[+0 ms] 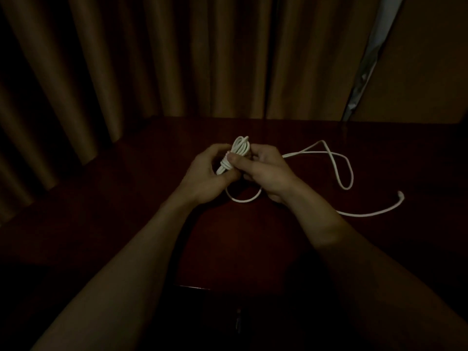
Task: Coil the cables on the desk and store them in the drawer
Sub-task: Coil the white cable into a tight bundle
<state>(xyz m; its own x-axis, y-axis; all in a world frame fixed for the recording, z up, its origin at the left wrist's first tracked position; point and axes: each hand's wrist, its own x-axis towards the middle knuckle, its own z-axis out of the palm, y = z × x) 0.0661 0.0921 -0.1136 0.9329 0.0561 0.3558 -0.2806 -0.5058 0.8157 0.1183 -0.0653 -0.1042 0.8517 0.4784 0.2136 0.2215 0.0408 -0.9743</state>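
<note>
A white cable is partly wound into a small bundle [239, 151] held above the middle of the dark wooden desk [253, 236]. My left hand [207, 173] grips the lower part of the bundle. My right hand [263, 171] holds it from the right, thumb pressing on the wraps. The loose rest of the cable [342, 168] loops over the desk to the right, and its free end [400, 195] lies at the far right. A short slack loop [243, 198] hangs below my hands.
Brown curtains [152, 59] hang behind the desk's far edge. A wall panel [417, 72] stands at the right. The desk's front edge [195, 287] is near me, with something dim below it that I cannot make out. The room is very dark.
</note>
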